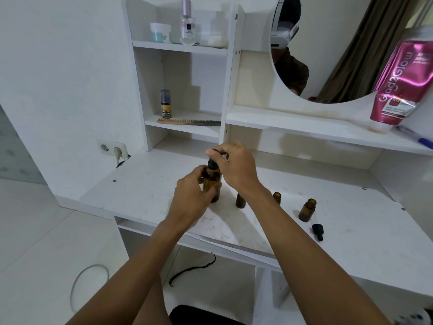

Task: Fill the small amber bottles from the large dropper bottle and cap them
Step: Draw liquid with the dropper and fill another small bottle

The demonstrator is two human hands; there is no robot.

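The large amber dropper bottle [212, 181] stands upright on the white desk [145, 191]. My left hand [191, 195] grips its body from the left. My right hand [234, 167] pinches its black dropper cap [211, 163] from above. Three small amber bottles stand to the right: one [240, 201] partly behind my right wrist, an uncapped one [277, 197] just past the wrist, and a third uncapped one [307, 210] farther right. A black dropper cap [318, 231] lies on the desk in front of that third bottle.
Shelves behind hold a comb [188, 121], a small dark bottle [165, 104], a perfume bottle [187, 24] and a jar [161, 32]. A pink tube [400, 83] leans on the right shelf beside a pen [414, 137]. A wall socket [112, 148] sits left.
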